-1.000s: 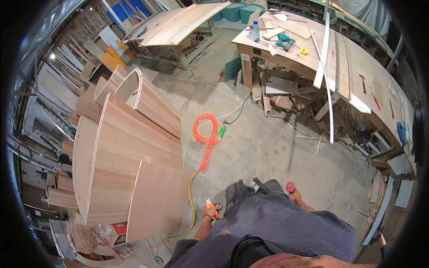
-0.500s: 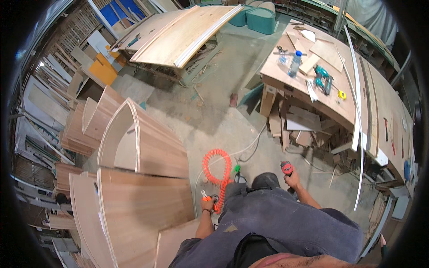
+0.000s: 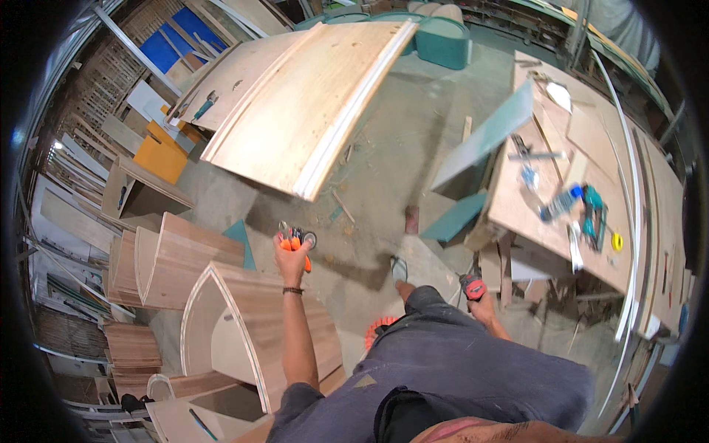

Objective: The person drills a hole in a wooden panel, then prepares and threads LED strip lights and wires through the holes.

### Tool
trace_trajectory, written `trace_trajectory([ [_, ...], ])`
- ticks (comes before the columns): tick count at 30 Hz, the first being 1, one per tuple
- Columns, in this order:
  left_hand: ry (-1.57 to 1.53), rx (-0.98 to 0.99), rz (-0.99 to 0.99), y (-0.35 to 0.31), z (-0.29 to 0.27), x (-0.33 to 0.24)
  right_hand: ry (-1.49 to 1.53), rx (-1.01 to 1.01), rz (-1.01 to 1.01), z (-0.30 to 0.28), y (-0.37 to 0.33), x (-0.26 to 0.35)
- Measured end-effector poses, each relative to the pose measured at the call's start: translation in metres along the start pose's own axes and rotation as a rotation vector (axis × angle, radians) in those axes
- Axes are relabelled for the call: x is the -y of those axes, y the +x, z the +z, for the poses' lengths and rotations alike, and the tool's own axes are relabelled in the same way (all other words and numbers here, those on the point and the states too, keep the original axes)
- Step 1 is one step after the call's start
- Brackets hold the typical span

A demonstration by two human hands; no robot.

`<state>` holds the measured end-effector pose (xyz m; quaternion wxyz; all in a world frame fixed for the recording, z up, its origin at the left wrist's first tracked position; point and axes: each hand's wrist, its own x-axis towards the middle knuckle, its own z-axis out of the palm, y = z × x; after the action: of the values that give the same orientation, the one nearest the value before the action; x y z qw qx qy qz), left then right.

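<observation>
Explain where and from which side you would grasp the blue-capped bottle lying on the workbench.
Grip the blue-capped bottle around its middle, reaching down from above. It lies on its side on the workbench, so its barrel is exposed on top; a teal power tool sits close beside the cap end, probably crowding that side.

A plastic bottle (image 3: pixel 559 203) with a blue cap, possibly labelled, lies on the workbench (image 3: pixel 524 214).

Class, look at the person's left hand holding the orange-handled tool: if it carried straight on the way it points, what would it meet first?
Probably the large curved plywood panel ahead of the left hand; depth is unclear, so it might pass underneath.
</observation>
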<state>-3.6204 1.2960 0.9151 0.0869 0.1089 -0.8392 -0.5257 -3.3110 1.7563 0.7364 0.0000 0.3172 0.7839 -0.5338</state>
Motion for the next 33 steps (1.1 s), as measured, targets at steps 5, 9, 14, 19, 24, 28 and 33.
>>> trace_trajectory([
  [5,0.371,0.050,0.037,0.210,0.062,-0.065,0.013,0.065,0.006,0.045,0.143,0.145],
  [9,0.476,0.100,0.034,0.362,0.107,-0.034,0.116,0.041,-0.276,0.068,0.242,0.245],
  [14,0.620,0.270,-0.119,0.505,0.163,-0.029,0.376,0.052,-0.182,0.071,0.361,0.352],
  [19,0.827,0.360,-0.080,0.612,0.240,-0.048,0.645,-0.094,-0.181,0.051,0.477,0.449],
  [24,1.086,0.344,-0.179,0.663,0.269,-0.076,0.684,-0.152,-0.141,0.032,0.597,0.519],
  [28,1.135,0.269,-0.208,0.684,0.304,-0.093,0.777,-0.205,-0.121,0.003,0.669,0.557],
  [33,1.148,0.151,-0.245,0.701,0.326,-0.128,0.844,-0.205,-0.033,-0.028,0.762,0.577],
])
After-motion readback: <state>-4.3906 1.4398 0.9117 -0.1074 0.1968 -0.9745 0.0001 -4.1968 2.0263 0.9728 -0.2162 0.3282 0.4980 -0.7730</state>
